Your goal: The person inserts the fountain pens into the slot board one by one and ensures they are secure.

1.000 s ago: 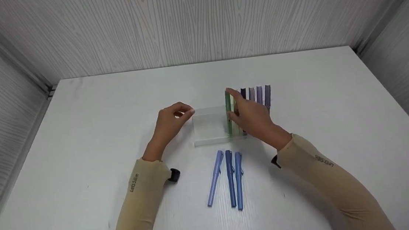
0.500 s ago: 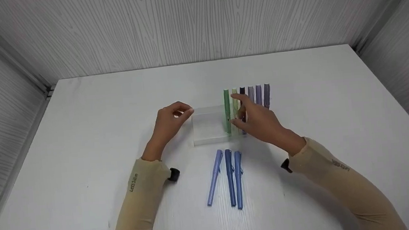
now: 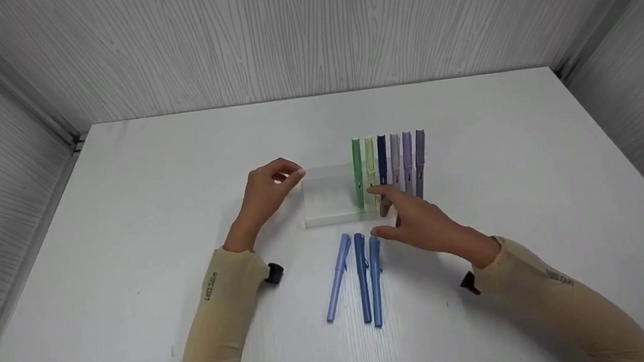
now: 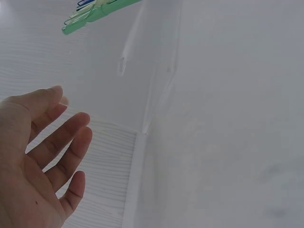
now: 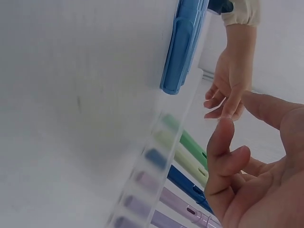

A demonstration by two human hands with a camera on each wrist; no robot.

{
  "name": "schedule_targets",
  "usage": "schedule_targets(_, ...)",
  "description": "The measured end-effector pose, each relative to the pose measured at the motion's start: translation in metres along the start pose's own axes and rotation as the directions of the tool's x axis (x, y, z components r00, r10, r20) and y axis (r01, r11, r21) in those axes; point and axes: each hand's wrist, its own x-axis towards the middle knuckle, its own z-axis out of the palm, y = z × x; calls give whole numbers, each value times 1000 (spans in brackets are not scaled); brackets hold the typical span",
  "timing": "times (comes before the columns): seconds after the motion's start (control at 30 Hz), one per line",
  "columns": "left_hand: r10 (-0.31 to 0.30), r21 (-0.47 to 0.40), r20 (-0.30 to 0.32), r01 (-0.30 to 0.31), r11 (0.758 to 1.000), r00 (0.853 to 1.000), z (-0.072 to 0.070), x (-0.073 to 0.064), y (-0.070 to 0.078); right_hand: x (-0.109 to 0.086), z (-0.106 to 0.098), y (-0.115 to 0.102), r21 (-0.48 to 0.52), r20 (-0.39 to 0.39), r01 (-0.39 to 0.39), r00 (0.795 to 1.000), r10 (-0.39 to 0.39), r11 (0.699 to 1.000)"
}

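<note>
A clear plastic pen stand (image 3: 332, 221) holds a row of capped pens on its right part: a green pen (image 3: 358, 169), a yellow-green pen (image 3: 369, 152), a dark navy pen (image 3: 382, 151) and several purple ones. Thumb and index finger of my left hand (image 3: 267, 191) pinch the stand's upper left corner; the edge shows between the fingertips in the left wrist view. My right hand (image 3: 422, 222) holds nothing, thumb and fingers spread in front of the stand. Its thumb tip is right by the cap of a blue pen (image 3: 376, 284) lying on the table.
Beside that blue pen lie a darker blue pen (image 3: 363, 282) and a periwinkle pen (image 3: 338, 281), caps toward the stand. The white table (image 3: 128, 233) meets a wood-grain panel (image 3: 309, 36) at the back, with side panels left and right.
My right hand has left the green pen, which stays upright in the stand, and has come down toward the loose pens. The left hand keeps its pinch on the corner.
</note>
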Motion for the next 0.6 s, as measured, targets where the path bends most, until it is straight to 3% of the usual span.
schedule_targets(0.2, 1, -14, -5, -1, 1000, 1000, 1, -1, -3, -7, 5, 5, 35, 112, -39, 993, 35, 999)
schedule_targets(0.4, -10, -10, -11, 10, 1000, 1000, -1, -2, -5, -11, 10, 9, 41, 246, -128, 963, 115, 991)
schedule_targets(0.6, -28, -6, -2, 28, 1000, 1000, -1, -2, -5, -13, 14, 14, 56, 290, -138, 950, 116, 989)
